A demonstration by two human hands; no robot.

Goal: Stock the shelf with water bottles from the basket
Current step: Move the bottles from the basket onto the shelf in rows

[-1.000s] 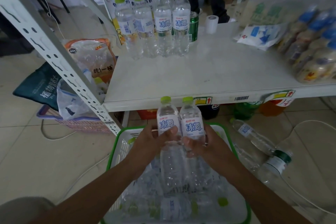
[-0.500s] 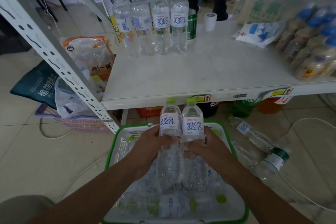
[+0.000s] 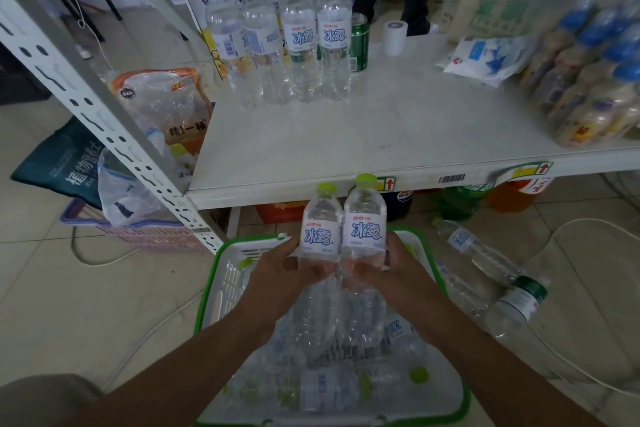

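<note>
Above the green-rimmed basket (image 3: 221,282), in the near centre of the scene, both hands hold one water bottle each, upright and side by side with their labels touching. The left hand (image 3: 277,274) is closed around the lower body of the left bottle (image 3: 319,229); the right hand (image 3: 403,270) is closed around the lower body of the right bottle (image 3: 364,222). Both green caps sit just below the front edge of the shelf (image 3: 381,128), the right cap overlapping that edge in view.

The basket stands on the floor beneath the hands and contains more water bottles (image 3: 329,388) lying flat.

At the far left of the shelf surface, a row of four bottles (image 3: 277,42) stands upright, with a green can (image 3: 359,42) just beside it on the right and a white roll (image 3: 394,37) further right. A white and blue packet (image 3: 485,59) and a pack of blue-capped bottles (image 3: 588,80) occupy the right side.

On the floor to the right of the basket lie loose bottles (image 3: 474,250).
</note>
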